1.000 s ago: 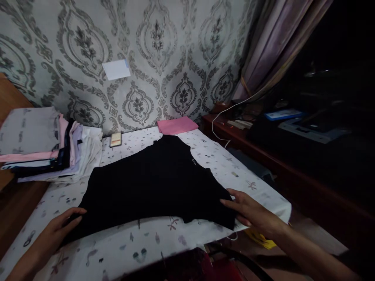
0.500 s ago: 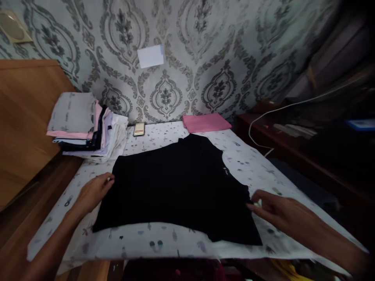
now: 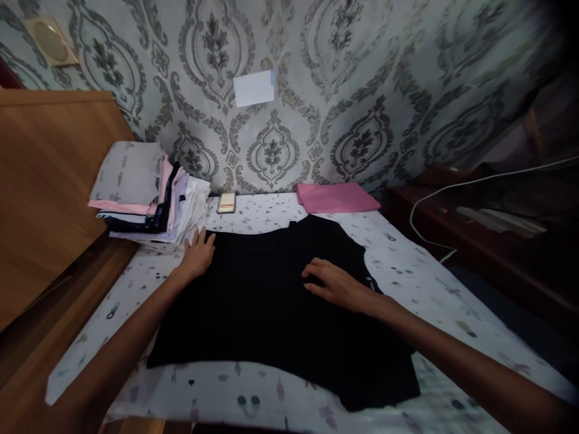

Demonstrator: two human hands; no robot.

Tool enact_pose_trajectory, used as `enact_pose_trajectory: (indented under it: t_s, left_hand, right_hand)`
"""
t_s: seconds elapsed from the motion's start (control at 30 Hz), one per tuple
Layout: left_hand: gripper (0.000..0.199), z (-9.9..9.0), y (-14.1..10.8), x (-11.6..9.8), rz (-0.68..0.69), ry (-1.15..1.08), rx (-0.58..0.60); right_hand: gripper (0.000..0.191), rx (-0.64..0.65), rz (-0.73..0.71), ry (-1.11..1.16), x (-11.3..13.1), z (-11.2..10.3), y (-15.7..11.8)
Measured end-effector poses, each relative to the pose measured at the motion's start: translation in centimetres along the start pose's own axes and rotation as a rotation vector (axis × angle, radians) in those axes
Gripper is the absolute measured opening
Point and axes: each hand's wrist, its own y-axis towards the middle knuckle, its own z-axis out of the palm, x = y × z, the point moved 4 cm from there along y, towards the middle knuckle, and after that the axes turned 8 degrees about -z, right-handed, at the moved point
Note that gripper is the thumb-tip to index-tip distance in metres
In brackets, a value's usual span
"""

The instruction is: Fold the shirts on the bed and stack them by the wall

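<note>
Clothes pile nr L hand; pink cloth behind shirt.

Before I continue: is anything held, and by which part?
Nothing appears held: left hand, fingers spread, at the far-left corner of the black T-shirt; right hand, loosely open, over its middle.

The right hand has moved from the edge of the black shirt to its middle; the left hand, up the opposite edge to the far corner
</note>
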Motion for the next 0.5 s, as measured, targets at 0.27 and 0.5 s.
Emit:
enact_pose_trajectory:
  t_s: [0.27,0.5]
  left_hand:
    - [0.054,3.1,-1.4,-4.0,0.274,-0.115,0.042]
    - [0.057,4.6,0.5,-1.4,0.139,-0.059,-0.025]
  right_hand:
    - [0.052,0.135,-0.074,-0.044,-2.2,-0.5,2.7]
    - [0.047,-0.118,0.045,-0.158,-10.7,-1.3,5.2]
